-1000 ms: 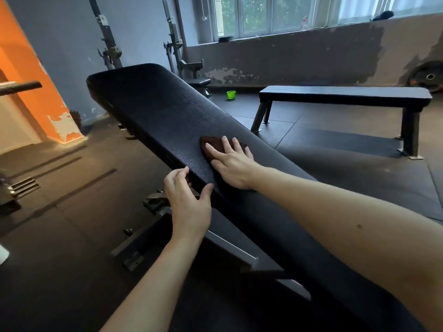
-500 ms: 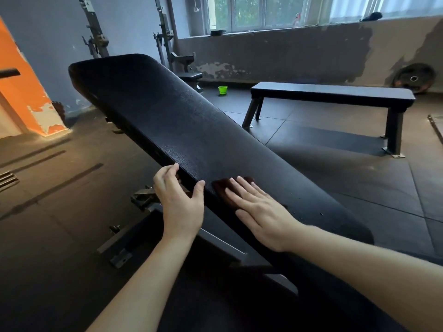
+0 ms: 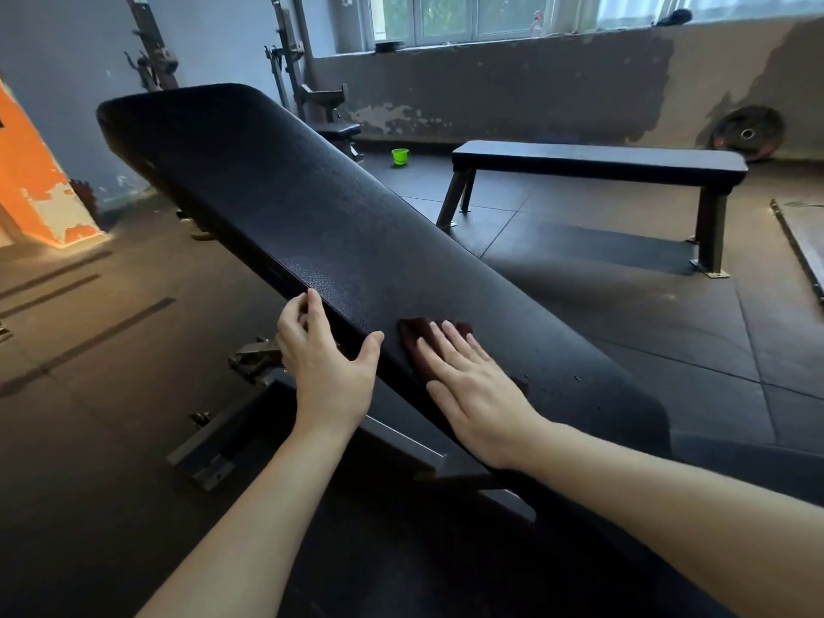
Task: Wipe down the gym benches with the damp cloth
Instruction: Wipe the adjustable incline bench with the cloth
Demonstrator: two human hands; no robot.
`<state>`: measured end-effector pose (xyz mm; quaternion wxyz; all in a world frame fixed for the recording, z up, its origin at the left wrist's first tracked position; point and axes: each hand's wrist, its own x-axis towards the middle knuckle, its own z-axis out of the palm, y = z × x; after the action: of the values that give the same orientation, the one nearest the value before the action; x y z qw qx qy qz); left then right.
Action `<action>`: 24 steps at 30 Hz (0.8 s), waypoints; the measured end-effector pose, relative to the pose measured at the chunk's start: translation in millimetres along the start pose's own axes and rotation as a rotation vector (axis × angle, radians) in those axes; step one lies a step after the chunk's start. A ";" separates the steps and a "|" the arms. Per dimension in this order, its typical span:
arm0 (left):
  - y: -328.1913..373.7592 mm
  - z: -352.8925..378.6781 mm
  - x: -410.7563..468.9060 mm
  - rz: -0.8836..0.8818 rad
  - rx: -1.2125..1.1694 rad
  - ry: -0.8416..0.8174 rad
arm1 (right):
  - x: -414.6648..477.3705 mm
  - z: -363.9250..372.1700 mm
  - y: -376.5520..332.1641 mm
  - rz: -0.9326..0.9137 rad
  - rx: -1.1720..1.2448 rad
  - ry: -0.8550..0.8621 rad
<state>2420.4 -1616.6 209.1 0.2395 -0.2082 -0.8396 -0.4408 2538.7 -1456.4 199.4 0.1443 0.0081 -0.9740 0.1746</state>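
Observation:
A long black padded bench (image 3: 285,207) slants from the upper left down to the lower right. A dark reddish-brown cloth (image 3: 412,339) lies flat on its pad near the left edge, mostly covered by my right hand (image 3: 477,390), which presses on it with straight fingers. My left hand (image 3: 325,363) grips the pad's left edge, thumb on top and fingers curled under the side. A second flat black bench (image 3: 597,165) stands on the floor at the back right.
The bench's metal frame (image 3: 249,434) sits on the dark rubber floor below my left hand. A small green cup (image 3: 400,156) stands on the floor by the far wall. Rack uprights (image 3: 290,64) rise at the back, and a weight plate (image 3: 749,133) leans on the right wall.
My right hand slid the cloth down the pad toward me and to the left edge over the last second. My left hand kept its grip on the edge.

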 end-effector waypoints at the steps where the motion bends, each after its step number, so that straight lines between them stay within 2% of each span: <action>1: 0.5 1.2 -1.2 -0.005 0.012 0.002 | -9.0 1.3 0.7 -0.030 -0.007 -0.021; 5: 3.9 4.5 -3.6 -0.030 0.053 0.034 | 3.3 -2.8 20.9 -0.014 -0.015 -0.035; 11: 12.0 5.9 -14.9 0.021 0.095 -0.001 | 67.2 -17.7 66.9 0.329 0.024 0.021; 14: 14.3 4.5 -22.5 0.043 0.123 -0.028 | 71.6 -16.9 61.4 0.380 0.017 0.015; 16: 13.1 3.4 -24.8 0.062 0.137 -0.041 | 54.2 -12.6 44.3 0.353 0.015 0.021; 21: 6.3 4.4 -25.6 0.081 0.159 -0.069 | -27.0 4.2 -0.2 0.097 -0.001 0.011; 24: 6.1 4.3 -28.3 0.112 0.185 -0.062 | -36.3 5.0 5.7 0.065 -0.011 -0.029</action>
<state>2445.5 -1613.7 194.3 0.2558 -0.2452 -0.8708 -0.3406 2571.8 -1454.0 182.7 0.1246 -0.0216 -0.9766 0.1738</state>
